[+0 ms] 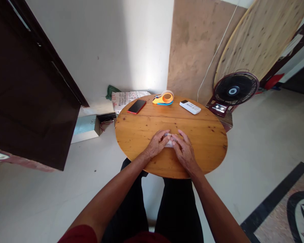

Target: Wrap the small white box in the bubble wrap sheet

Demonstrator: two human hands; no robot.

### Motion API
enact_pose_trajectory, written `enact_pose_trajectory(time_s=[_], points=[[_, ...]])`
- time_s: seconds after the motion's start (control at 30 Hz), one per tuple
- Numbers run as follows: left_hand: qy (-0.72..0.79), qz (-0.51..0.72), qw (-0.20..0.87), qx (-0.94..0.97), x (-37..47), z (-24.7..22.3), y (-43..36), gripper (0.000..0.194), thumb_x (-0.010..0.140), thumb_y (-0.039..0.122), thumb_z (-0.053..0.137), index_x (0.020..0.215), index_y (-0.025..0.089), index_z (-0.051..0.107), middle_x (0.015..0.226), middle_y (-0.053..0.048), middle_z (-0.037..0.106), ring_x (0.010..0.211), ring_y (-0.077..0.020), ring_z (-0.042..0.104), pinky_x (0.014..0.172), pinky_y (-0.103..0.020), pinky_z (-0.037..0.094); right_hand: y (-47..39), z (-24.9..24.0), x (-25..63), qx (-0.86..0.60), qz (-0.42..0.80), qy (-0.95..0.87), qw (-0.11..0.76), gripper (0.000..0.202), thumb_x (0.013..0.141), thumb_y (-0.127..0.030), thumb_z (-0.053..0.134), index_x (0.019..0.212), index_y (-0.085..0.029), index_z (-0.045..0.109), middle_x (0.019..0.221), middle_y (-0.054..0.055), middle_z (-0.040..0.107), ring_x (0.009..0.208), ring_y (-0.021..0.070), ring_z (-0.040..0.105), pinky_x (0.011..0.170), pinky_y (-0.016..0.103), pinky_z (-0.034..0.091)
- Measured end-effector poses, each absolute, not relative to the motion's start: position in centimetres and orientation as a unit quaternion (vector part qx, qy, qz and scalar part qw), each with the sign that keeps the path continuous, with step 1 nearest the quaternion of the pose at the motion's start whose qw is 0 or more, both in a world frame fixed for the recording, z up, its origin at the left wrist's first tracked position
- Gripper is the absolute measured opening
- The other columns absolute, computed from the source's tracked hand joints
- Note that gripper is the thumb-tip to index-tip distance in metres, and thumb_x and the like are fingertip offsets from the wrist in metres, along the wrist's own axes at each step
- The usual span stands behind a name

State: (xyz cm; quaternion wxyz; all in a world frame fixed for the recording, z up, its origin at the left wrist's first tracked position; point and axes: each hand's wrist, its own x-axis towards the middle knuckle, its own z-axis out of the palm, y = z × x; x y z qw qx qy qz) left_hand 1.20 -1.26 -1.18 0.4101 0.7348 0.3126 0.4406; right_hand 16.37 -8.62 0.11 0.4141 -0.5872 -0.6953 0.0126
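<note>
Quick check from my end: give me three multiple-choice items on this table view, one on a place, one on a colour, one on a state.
1. Where is the phone?
A. far left of the table
B. under the hands
C. on the floor

2. What colour is the tape dispenser?
A. green
B. orange
C. black

3. How do the left hand and right hand lie?
A. raised apart
B. one on the remote
C. together, pressed on a small pale object

Answers: 1 A, it lies near the far left rim. 2 B, its body is orange. 3 C, the fingertips meet over the object.

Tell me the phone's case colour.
Red edge around the phone, black screen; head view.
</note>
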Motion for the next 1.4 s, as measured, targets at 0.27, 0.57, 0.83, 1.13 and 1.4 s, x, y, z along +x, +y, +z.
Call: enact_pose_trajectory(time_s=[0.27,0.57,0.83,1.13,1.4], points=[[0.288,0.44,0.528,0.666,0.54,-0.98,-1.18,0.061,0.066,0.014,0.064,0.126,0.015,0.053,0.127,-0.012,0.054,0.111,-0.0226,0.054,0.096,-0.035,0.044,-8.25,-0.41,16.59,-0.603,0.007,-0.691,0.399,0.038,0.093,-0.034,0.042,0.127,-0.025,0.055,0.142,0.01,0.042,0.127,0.0269,0.043,0.104,0.051,0.038],[0.284,0.425,0.553,0.658,0.61,-0.99,-1.28,0.064,0.065,0.013,0.064,0.128,0.013,0.049,0.128,-0.014,0.053,0.114,-0.0232,0.052,0.1,-0.037,0.041,-8.38,-0.18,16.6,-0.602,0.033,-0.683,0.411,0.041,0.093,-0.035,0.042,0.131,-0.024,0.051,0.141,0.01,0.043,0.128,0.025,0.042,0.107,0.048,0.036],[0.28,0.432,0.518,0.683,0.69,-0.75,-1.62,0.057,0.071,0.014,0.063,0.127,0.016,0.051,0.124,-0.012,0.054,0.097,-0.0177,0.058,0.087,-0.031,0.049,-8.41,-0.29,16.5,-0.604,-0.01,-0.695,0.39,0.034,0.093,-0.032,0.043,0.121,-0.023,0.06,0.14,0.01,0.044,0.124,0.0262,0.045,0.103,0.048,0.038],[0.274,0.449,0.478,0.703,0.96,-1.21,-1.35,0.049,0.075,0.013,0.06,0.124,0.017,0.055,0.116,-0.009,0.058,0.096,-0.0171,0.058,0.087,-0.031,0.049,-7.94,0.37,16.18,-0.632,-0.069,-0.71,0.304,0.034,0.095,-0.032,0.039,0.12,-0.024,0.061,0.131,0.01,0.052,0.12,0.0263,0.047,0.099,0.044,0.038],[0.251,0.457,0.432,0.736,0.88,-0.69,-1.67,0.038,0.075,0.009,0.058,0.112,0.017,0.062,0.109,-0.009,0.059,0.098,-0.0178,0.058,0.086,-0.031,0.05,-8.4,0.0,16.83,-0.606,-0.007,-0.676,0.419,0.037,0.093,-0.033,0.04,0.126,-0.022,0.053,0.135,0.01,0.048,0.124,0.0233,0.044,0.105,0.044,0.035]])
